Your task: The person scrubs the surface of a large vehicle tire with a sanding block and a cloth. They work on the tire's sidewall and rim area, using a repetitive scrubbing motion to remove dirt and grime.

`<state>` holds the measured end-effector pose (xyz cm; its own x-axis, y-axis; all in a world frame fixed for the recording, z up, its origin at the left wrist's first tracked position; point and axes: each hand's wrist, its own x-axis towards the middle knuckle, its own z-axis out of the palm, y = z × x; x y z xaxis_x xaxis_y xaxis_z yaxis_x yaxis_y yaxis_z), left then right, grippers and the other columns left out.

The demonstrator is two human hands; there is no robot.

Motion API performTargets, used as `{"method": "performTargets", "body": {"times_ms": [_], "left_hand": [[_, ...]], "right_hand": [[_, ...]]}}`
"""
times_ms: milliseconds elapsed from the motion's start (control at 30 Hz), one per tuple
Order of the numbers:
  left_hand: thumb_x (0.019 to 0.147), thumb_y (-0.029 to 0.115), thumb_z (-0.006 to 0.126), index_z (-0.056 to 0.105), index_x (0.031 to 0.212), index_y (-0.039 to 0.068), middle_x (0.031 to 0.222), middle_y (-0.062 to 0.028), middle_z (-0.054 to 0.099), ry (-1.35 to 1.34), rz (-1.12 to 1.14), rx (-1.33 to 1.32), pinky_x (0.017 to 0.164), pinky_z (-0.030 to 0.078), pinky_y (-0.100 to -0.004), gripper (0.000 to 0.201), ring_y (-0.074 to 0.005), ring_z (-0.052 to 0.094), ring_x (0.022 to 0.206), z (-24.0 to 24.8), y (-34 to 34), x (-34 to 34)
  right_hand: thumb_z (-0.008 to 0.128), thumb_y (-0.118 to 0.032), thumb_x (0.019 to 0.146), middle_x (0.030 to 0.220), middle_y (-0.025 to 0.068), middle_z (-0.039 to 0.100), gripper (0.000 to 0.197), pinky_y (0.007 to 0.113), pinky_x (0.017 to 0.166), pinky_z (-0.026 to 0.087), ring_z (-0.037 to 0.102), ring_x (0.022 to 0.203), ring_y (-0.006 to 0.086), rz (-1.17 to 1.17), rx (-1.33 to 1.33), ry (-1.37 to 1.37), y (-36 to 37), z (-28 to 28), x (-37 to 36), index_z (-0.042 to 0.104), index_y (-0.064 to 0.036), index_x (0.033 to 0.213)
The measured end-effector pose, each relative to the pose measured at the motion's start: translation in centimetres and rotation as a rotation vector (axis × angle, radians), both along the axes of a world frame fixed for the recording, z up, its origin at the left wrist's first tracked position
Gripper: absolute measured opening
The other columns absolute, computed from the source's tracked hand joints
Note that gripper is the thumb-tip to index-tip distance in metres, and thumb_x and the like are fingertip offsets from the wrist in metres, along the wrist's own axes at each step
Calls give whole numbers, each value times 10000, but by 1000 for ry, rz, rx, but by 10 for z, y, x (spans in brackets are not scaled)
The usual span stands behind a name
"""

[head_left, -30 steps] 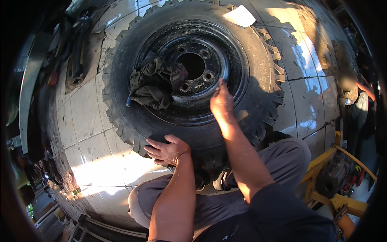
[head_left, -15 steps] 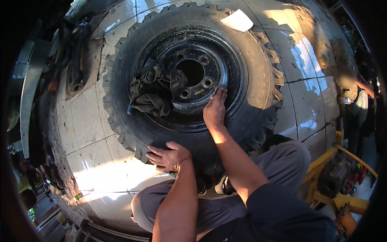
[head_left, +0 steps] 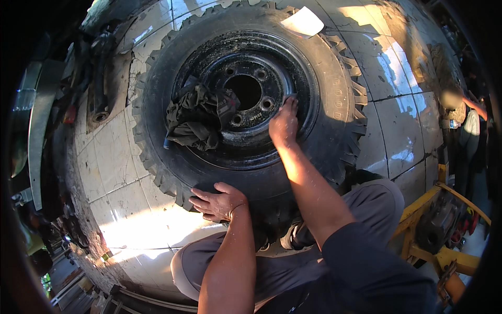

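A big tyre [head_left: 334, 78] with chunky tread lies flat on the floor, mounted on a black wheel rim [head_left: 251, 59] with a round centre hole and several bolt holes. My right hand [head_left: 285, 123] presses its fingertips on the right side of the rim, over a small dark grey piece [head_left: 291, 97] that looks like sandpaper. Open, with fingers spread, my left hand [head_left: 219, 203] rests on the tyre's near sidewall edge. A crumpled dark cloth [head_left: 196, 118] is heaped on the rim's left part, with a small blue end of something poking out beneath it.
A white sheet [head_left: 303, 22] lies on the tyre's far edge. Metal parts [head_left: 99, 78] and a long metal strip [head_left: 44, 131] are at the left. A yellow frame [head_left: 418, 212] holding machinery stands at the right, with another person [head_left: 470, 123] beyond it. Pale tiles [head_left: 400, 131] surround the tyre.
My right hand has slid a little farther away along the rim's right side, exposing the dark piece under its fingertips. My left hand stays in place. The view has shifted slightly.
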<state>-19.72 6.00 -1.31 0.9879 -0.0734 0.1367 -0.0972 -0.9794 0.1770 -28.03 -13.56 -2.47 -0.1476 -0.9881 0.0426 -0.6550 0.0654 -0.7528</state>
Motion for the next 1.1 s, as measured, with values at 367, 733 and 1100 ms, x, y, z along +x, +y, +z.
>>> {"method": "performTargets", "body": {"times_ms": [367,733,1100], "left_hand": [[861,372,531,285,1527,182,1569,-168,283,47,25,27,1132,198,-564,735,-318,300,1433,12,-5,1],[852,345,539,285,1528,171,1552,-187,310,5,10,29,1114,221,-566,742,-332,315,1423,8,-1,2],[848,360,524,319,1513,152,1546,-183,324,6,-8,-25,1105,214,-574,726,-320,327,1420,4,-2,2]], "right_hand": [[429,3,914,1433,429,285,530,513,1149,283,276,1374,529,39,17,39,44,-14,17,295,151,1405],[451,23,888,1458,417,246,566,545,1146,271,260,1380,534,83,67,3,39,-11,13,270,156,1408],[452,49,863,1466,403,250,587,569,1141,266,258,1372,549,23,-5,-50,16,-10,9,282,129,1419]]}}
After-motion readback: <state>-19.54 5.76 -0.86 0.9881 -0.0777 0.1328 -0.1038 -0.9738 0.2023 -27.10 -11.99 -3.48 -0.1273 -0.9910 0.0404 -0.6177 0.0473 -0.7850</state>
